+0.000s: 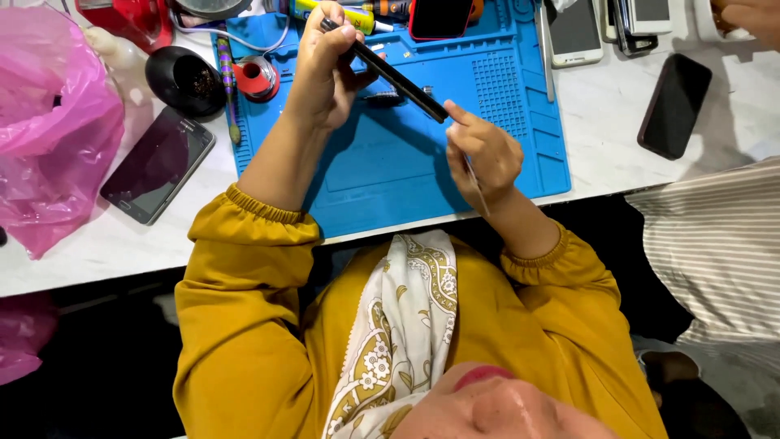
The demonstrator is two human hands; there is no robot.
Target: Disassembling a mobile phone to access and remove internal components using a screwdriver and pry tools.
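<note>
Left hand (325, 69) clamped on dark phone (390, 71) above blue mat (382, 171), right hand (483, 154) pinching thin pry tool (476, 185) beside it.

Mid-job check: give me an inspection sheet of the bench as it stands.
Surface: blue work mat on white table.
Job's things: black phone, held edge-on; thin tool.
Clutter: dark phone, pink bag, black pot.
Hands: left hand grips black phone; right hand holds thin tool, fingertip at its end.
Cables: white cable.
Surroundings: another person's hand, striped garment.
</note>
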